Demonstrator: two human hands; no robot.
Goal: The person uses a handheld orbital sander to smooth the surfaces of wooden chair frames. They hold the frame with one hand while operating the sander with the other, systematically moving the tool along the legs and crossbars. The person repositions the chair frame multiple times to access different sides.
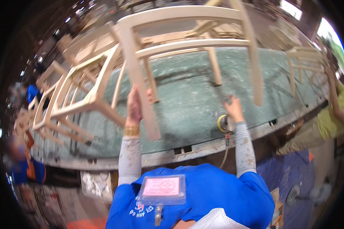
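A pale bare-wood chair frame (130, 53) stands in front of me on a green-topped workbench (187, 91), its curved top rail toward the upper edge. My left hand (134, 105) is wrapped round the chair's left upright, with fingertips showing on the far side. Near the right upright, my right hand (235, 109) has its thumb and forefinger apart, with no object visible between them. Beside that wrist is a round sander (223, 124) with a yellow rim and a hose running down over the bench edge.
More bare-wood chairs (91, 99) crowd the bench on the left. Another small wooden frame (305, 63) stands at the far right, near a person in yellow-green (332, 118). At the left edge is a person in blue (21, 168). A tub of white pieces (97, 185) sits below the bench.
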